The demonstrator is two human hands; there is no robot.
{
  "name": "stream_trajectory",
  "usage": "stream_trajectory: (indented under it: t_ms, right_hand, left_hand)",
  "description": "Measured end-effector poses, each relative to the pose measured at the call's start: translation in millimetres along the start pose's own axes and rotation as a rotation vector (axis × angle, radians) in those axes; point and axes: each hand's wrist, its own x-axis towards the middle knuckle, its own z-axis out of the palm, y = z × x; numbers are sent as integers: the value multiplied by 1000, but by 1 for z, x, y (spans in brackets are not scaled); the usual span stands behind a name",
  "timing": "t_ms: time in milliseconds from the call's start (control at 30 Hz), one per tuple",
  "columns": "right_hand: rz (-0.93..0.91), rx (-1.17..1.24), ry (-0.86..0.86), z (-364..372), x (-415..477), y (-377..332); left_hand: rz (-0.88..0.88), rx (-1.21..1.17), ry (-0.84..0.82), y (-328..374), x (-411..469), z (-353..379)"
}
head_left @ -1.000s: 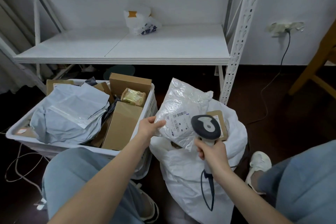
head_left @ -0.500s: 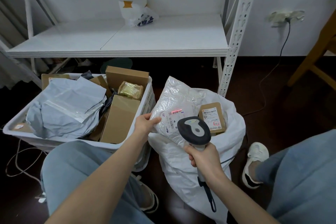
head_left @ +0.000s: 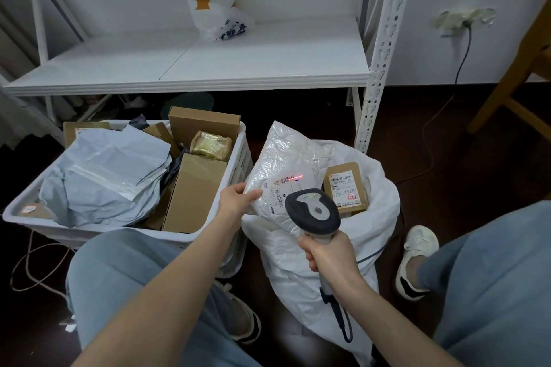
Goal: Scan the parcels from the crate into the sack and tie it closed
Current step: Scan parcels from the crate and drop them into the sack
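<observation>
- step in hand: scanning, by the look of it. left hand (head_left: 235, 202), centre of frame, pinches the lower left edge of a white bubble mailer (head_left: 286, 158), thumb on top, fingers curled underneath.
- the mailer is held tilted above the mouth of the sack (head_left: 298, 271), its shipping label (head_left: 283, 192) facing up.
- right hand (head_left: 328, 253), lower centre, has its fingers wrapped tight round the grip of a barcode scanner (head_left: 313, 211), head aimed at the label. trigger finger hidden; cannot tell if it is pressed.
- red scan line (head_left: 293, 178) lies over the right end of the top barcode and runs a little past it.
- the sack stands open just right of the crate (head_left: 18, 214); one small kraft box (head_left: 346, 185) already sits inside, right of the mailer.
- the crate, left of frame, holds a grey poly mailer (head_left: 110, 176) and several cardboard boxes (head_left: 196, 188).
- judgement: early in the task; most parcels unscanned, the sack not yet tied.
- next move likely calls for centring the beam on the barcode, then lowering the mailer beside the kraft box and letting go.
- crinkled glossy film may glare and spoil the read.
</observation>
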Motion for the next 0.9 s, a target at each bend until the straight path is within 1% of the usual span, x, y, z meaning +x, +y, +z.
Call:
stream_trajectory:
  t_ms: [667, 767, 833, 900]
  right_hand:
    - [-1, 6, -33, -3, 2, 1]
    - [-18, 37, -22, -6, 10, -4]
    - [-25, 70, 25, -11, 24, -11]
    - [-37, 84, 84, -18, 43, -18]
  left_hand:
    - [11, 11, 18, 4, -2, 7]
    - [28, 7, 59, 13, 3, 5]
    - [86, 112, 132, 24, 12, 2]
    - [183, 281, 201, 36, 21, 0]
